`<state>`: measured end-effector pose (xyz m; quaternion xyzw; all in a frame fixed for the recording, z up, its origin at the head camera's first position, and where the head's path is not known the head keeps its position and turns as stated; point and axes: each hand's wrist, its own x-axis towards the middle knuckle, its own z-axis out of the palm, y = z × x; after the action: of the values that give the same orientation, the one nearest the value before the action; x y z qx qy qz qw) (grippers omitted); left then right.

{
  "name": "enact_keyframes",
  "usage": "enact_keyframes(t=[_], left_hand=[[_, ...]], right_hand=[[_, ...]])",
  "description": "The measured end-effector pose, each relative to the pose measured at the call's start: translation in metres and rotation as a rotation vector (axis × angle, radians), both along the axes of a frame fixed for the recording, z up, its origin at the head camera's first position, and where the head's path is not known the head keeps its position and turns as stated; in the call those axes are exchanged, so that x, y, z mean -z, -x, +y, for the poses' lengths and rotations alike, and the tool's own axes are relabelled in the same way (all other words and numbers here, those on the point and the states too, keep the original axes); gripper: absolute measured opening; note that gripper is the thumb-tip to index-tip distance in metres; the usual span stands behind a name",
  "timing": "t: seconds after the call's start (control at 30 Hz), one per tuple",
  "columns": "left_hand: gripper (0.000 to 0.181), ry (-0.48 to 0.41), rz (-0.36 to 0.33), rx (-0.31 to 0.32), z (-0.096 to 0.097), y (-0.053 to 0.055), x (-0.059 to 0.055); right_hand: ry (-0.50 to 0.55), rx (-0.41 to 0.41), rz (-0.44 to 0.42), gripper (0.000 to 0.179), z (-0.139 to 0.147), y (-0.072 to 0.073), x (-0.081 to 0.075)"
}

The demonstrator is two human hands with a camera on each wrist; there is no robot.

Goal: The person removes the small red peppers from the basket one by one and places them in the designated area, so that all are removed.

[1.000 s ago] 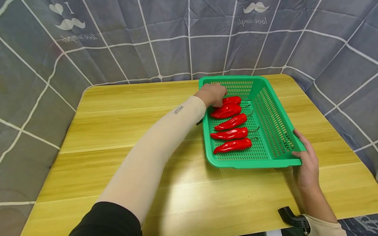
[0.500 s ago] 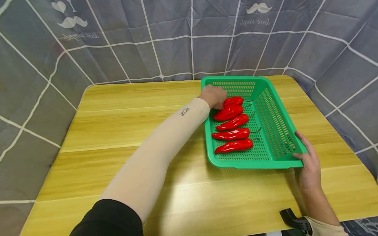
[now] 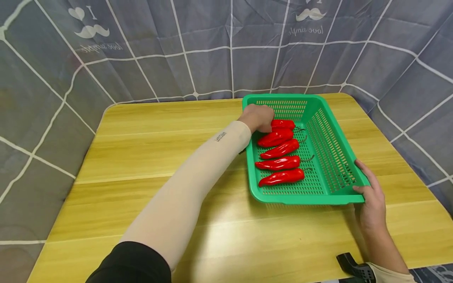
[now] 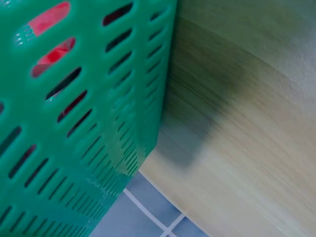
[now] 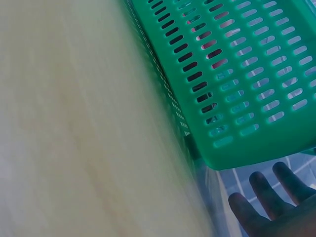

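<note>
A green plastic basket [image 3: 337,137] with slotted walls holds several red peppers [image 3: 281,177] with thin stems, lying side by side in a column. My left hand [image 3: 260,117] reaches over the basket's left rim, its fingers curled at the tip of the farthest red pepper [image 3: 284,124]; the fingertips are hidden. My right hand [image 3: 371,202] grips the near right corner of the basket, thumb over the rim and fingers outside. In the right wrist view, fingers [image 5: 266,195] show beside the basket's corner. Through the slots in the left wrist view, red pepper [image 4: 52,57] shows.
The basket stands on the right part of a wood-grain table [image 3: 152,157]. A grey curtain [image 3: 209,70] with white lines hangs behind and at both sides. A black strap device [image 3: 355,269] sits on the right wrist by the table's front edge.
The farthest pepper has shifted slightly nearer and to the right with my left hand. My right hand keeps its grip on the corner. The whole head view has moved a little.
</note>
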<state>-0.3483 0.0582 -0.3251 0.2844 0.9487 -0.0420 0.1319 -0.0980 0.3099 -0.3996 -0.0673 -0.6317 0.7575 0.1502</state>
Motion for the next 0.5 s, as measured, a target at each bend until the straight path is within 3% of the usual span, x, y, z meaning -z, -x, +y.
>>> enact_keyframes(t=[0.5], left_hand=[[0.012, -0.118, 0.009, -0.082, 0.0006, -0.0001, 0.0013]], right_hand=[[0.033, -0.012, 0.024, 0.064, -0.001, -0.0003, 0.0006]])
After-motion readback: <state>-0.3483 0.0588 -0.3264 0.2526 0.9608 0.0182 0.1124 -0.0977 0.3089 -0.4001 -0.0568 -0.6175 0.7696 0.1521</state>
